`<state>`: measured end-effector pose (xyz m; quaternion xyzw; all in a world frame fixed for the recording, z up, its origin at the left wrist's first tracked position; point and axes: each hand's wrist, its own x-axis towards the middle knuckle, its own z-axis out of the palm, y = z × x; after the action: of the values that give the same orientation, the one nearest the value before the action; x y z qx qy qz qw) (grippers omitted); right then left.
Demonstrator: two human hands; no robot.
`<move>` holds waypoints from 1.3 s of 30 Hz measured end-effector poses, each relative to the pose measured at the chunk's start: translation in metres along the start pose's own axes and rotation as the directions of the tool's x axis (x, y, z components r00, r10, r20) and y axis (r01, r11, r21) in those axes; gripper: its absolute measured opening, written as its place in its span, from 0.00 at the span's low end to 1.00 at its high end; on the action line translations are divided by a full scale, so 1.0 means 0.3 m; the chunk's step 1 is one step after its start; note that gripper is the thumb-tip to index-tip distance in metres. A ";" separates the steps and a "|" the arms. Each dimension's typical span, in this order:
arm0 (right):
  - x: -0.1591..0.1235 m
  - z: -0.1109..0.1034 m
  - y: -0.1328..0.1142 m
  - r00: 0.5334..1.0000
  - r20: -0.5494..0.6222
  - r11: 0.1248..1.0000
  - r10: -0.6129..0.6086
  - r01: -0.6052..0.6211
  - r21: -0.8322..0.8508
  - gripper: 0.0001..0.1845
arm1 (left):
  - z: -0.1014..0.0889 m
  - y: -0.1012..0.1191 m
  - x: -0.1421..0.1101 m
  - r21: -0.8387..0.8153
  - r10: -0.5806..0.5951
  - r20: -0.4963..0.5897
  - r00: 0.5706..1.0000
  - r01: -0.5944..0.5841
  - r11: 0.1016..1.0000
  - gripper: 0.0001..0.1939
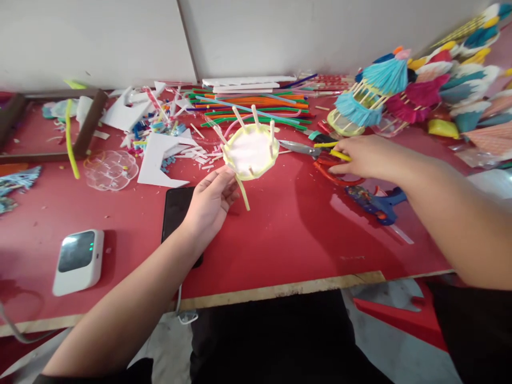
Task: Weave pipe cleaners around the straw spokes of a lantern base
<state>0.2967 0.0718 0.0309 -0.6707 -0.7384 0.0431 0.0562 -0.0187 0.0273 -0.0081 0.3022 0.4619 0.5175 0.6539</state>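
A stick-ringed white disc (253, 150) is pinched in the left hand (212, 201) above the worktop (280, 240).
A black smartphone (176, 207) is partly covered by that hand; red-handled scissors (298, 147) are placed left of the right hand (362, 157), whose fingers are set against yellow handles (340, 155), grip unclear; beside it, a blue glue gun (378, 206) is laid.

A craft workshop: scissors (302, 148), glue gun (376, 206), pipe cleaners (262, 101), scraps (151, 160) and fringed models (386, 77) on a red table (280, 240).

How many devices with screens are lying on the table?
2: a white gadget at front left and a black phone right of it, partly hidden behind the left arm. More may be hidden.
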 end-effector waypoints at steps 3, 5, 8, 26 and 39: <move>-0.059 -0.033 -0.079 0.999 0.024 0.985 -0.025 0.029 -0.169 0.15 | 0.009 0.003 -0.007 -0.015 -0.038 -0.004 0.999 0.038 0.999 0.11; -0.116 -0.045 -0.164 0.989 -0.100 0.990 -0.109 0.099 -0.102 0.13 | 0.018 0.006 -0.016 -0.059 -0.077 -0.017 0.997 0.076 0.995 0.11; -0.195 -0.003 -0.299 0.929 -0.279 0.939 -0.242 0.297 0.174 0.06 | 0.033 0.013 -0.032 -0.116 -0.105 -0.031 0.994 0.101 0.988 0.09; -0.231 0.178 -0.454 0.717 -0.674 0.730 -0.177 0.555 0.399 0.09 | 0.053 0.001 -0.067 -0.025 -0.007 0.192 0.981 0.012 1.000 0.12; -0.224 0.176 -0.429 0.781 -0.621 0.639 -0.064 0.510 0.576 0.04 | 0.053 0.020 -0.085 -0.012 -0.029 0.281 0.959 0.034 0.999 0.13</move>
<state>0.1688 -0.0069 -0.0051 -0.4431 -0.7133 0.1249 0.5285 -0.0074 0.0061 0.0108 0.3595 0.3649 0.4629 0.7234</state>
